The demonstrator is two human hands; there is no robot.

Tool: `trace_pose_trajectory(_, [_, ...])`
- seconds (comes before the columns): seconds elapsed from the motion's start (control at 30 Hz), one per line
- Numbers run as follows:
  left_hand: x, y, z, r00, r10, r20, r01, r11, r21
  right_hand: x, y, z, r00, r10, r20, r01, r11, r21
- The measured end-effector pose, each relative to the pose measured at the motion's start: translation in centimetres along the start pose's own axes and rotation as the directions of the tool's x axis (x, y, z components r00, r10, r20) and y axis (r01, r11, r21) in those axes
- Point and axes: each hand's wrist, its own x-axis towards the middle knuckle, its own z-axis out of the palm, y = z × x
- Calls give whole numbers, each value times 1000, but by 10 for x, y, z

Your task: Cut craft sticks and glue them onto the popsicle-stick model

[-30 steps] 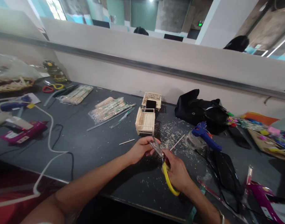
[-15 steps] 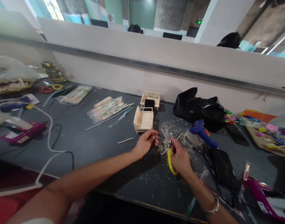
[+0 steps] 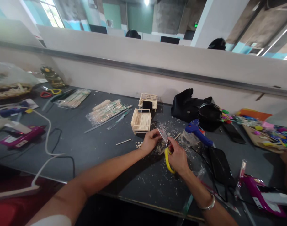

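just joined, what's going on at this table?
A person's right hand holds yellow-handled scissors, blades up by the fingers of the left hand; whether those fingers grip anything is too small to tell. A little pile of cut bits lies beside the left hand, with finer scraps scattered around. Just beyond stands a small stick-built model. A blue glue gun lies off to the right.

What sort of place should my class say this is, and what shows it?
Probably a craft workroom: the right hand holds yellow-handled scissors, while a small bench-like wooden model and bagged pale sticks lie on the dark table.
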Motion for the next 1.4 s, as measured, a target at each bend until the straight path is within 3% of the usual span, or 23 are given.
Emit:
trace_pose_trajectory(0.27, [4,30,-10,996,-78,-33,70,977,-202,1,2,0,999,36,-4,-36,996,80])
trace_pose_trajectory(0.5, [-16,49,-19,989,-139,58,150,952,-268,0,2,-1,1000,17,14,-18,996,91])
trace_pose_trajectory(0.67, [-29,52,-35,974,-218,55,224,932,-284,-4,-1,0,997,-36,67,33,998,46])
trace_pose_trajectory(0.87, [-30,57,-45,977,-215,5,205,925,-321,-9,-3,2,983,-141,118,141,990,7])
trace_pose_trajectory(1.2, [-37,43,-39,973,-217,75,229,901,-369,-16,-1,6,970,-163,179,160,987,34])
trace_pose_trajectory(1.4, [-41,41,-32,969,-243,55,243,878,-413,-17,-5,5,968,-142,207,140,990,27])
